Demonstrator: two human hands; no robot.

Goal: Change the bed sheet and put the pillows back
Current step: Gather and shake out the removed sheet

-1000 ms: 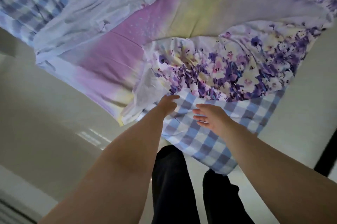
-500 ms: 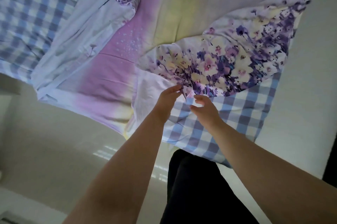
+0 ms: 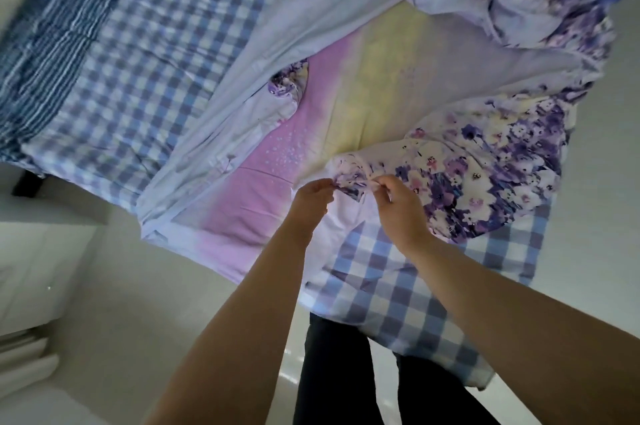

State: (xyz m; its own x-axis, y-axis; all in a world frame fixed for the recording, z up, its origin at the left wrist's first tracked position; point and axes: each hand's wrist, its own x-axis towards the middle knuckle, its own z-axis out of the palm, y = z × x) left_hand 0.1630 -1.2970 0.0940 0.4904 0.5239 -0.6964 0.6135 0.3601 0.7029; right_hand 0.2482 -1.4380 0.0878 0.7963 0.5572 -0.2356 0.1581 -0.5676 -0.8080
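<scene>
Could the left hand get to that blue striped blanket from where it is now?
Probably not: the left hand pinches the floral sheet at the near edge, while the striped blanket lies across the bed.

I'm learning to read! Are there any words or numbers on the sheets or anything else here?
None: no words, numbers or labels show anywhere.
The floral sheet that the left hand and right hand pinch has only flowers.
The checked sheet has only squares.
The striped cloth has only stripes.

Both bare forearms reach forward, the left hand [image 3: 311,197] and right hand [image 3: 398,206] close together, each with fingers curled and pinching the same bunched edge of floral bed sheet [image 3: 485,178].
</scene>
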